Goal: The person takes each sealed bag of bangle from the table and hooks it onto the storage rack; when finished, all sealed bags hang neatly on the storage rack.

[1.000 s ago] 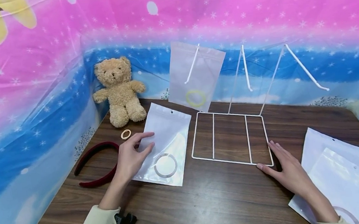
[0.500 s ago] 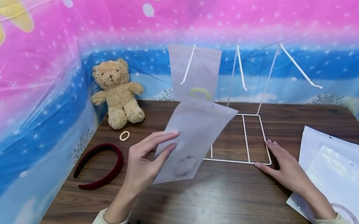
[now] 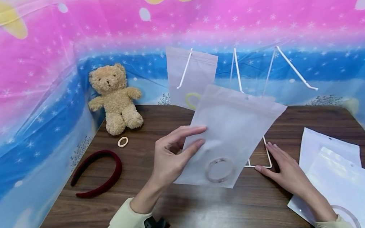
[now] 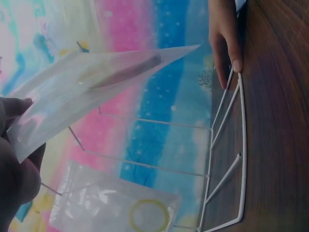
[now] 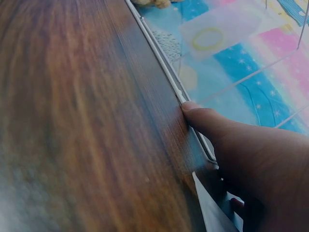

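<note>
L grip (image 3: 171, 156) up, pinching; R grip (image 3: 287, 175) low, fingers (image 3: 278, 154) ext'd, thumb (image 3: 266, 172) apart.

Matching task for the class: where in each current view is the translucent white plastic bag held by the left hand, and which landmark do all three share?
Head: the bag is tilted right of centre; the left hand pinches its left edge.
Left wrist: the bag slants across the upper left, its tip past the middle.
Right wrist: not in it.
Shared landmark: the white wire rack with three hooks.
</note>
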{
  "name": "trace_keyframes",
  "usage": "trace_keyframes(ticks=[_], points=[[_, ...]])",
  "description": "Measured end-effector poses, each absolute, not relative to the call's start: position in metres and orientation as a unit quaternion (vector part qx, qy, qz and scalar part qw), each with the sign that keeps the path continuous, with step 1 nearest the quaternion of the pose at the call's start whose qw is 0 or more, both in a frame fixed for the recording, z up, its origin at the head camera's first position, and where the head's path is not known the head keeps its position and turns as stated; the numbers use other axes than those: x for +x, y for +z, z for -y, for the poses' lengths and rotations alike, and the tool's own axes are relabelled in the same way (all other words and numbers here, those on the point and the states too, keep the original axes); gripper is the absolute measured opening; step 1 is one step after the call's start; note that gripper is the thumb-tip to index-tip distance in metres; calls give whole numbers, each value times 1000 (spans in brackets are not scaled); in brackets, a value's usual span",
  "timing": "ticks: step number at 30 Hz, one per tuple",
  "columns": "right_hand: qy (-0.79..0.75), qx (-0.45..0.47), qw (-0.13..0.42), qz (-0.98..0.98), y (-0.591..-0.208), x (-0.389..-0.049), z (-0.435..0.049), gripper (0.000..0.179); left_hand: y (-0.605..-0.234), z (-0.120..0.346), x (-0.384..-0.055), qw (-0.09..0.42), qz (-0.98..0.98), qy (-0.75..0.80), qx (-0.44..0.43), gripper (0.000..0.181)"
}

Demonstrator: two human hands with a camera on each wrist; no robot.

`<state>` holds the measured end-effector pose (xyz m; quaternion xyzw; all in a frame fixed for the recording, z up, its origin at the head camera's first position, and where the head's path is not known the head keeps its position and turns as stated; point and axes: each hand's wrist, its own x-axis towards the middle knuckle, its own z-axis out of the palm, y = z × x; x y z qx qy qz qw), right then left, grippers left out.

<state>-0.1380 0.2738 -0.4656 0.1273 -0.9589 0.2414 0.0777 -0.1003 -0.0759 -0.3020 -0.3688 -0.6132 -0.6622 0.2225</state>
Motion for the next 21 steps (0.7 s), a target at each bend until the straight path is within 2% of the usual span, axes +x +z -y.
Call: trace_keyframes(ticks=[21], points=[[236,124,81,960,-465,-138,-273,96,-313,64,-127,193,625,-693,-305,29]])
